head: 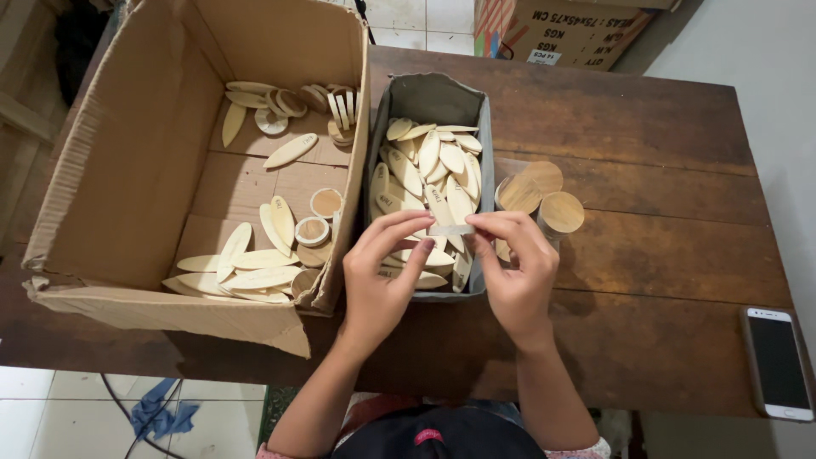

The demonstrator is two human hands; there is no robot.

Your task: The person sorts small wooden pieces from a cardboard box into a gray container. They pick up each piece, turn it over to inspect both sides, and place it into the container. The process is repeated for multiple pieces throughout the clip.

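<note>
The person sits at a dark wooden table [646, 127], both hands raised over a narrow grey box [408, 93] packed with pale oval wooden tags [429, 157]. The left hand [381, 276] and the right hand [514, 272] meet above the near half of that box, and between them they pinch a small, thin pale strip [450, 229], each hand closed on one end of it with thumb and fingertips. The strip lies level, just above the heap of ovals, and I cannot tell what it is made of.

To the left of the grey box, touching its side, stands a large open cardboard carton [127, 153]. Inside it, more oval wooden pieces [242, 268] lie loosely in the near corner and along the far wall, with a few small round wooden discs [313, 229] among them.

Just right of the grey box, three round wooden discs [563, 211] sit on the table, overlapping one another. Well apart from the hands, at the table's near right edge, a white smartphone [778, 361] lies face up with a dark screen. Beyond the far edge of the table another cardboard box [561, 25] rests on the tiled floor.
</note>
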